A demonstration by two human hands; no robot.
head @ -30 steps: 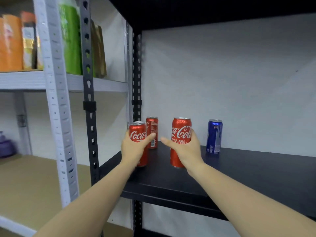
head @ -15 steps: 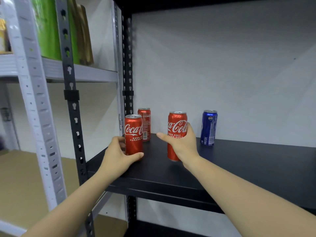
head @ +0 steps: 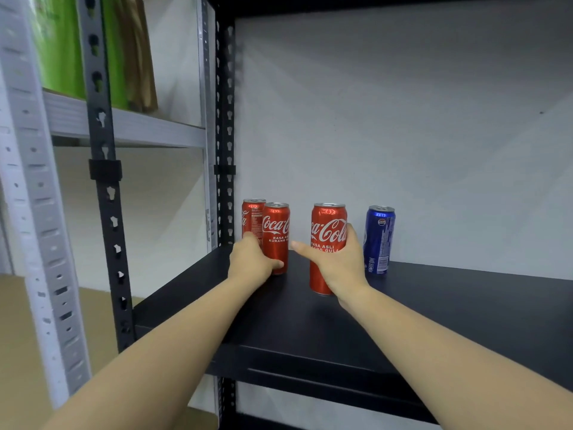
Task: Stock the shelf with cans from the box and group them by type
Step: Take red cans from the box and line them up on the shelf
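Three red Coca-Cola cans and one blue Pepsi can [head: 379, 240] stand upright on the black shelf [head: 434, 305]. My left hand [head: 252, 259] grips the base of the left front red can [head: 276, 234], which now stands right beside the rear red can [head: 250, 217] in the back left corner. My right hand [head: 338, 263] wraps around the middle red can [head: 327, 237], thumb stretched to the left. The blue can stands just right of that hand, near the back wall. The box is out of view.
A black perforated upright [head: 105, 187] and a grey one [head: 34, 197] frame the shelf's left side. The neighbouring grey shelf [head: 130, 127] holds green and brown packages [head: 121, 54]. The black shelf extends bare to the right.
My left hand has slid its red can back towards the rear can in the corner. My right hand keeps hold of the middle can. The camera has shifted left and closer.
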